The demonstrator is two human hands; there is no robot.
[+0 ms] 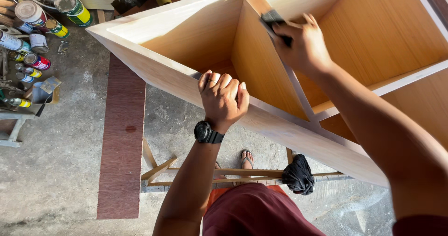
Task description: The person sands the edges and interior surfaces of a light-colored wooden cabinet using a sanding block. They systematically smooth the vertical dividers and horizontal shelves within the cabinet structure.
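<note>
Across the upper frame, a pale wooden cabinet (196,84) lying on a trestle (161,168) over a concrete floor (51,170). On its front rail, left hand (223,98) clenched around the edge, black wristwatch (206,133) below. Further in, right hand (303,45) grasping a dark sanding block (273,21), pressed against the divider's edge.

A black digital wristwatch (207,133) is worn on the left wrist, and a thin ring (211,81) on one finger of the left hand (223,98). Both forearms are left bare. Dark maroon clothing (254,215) is seen at bottom centre, and a flip-flop sandal (247,159) is worn.
</note>
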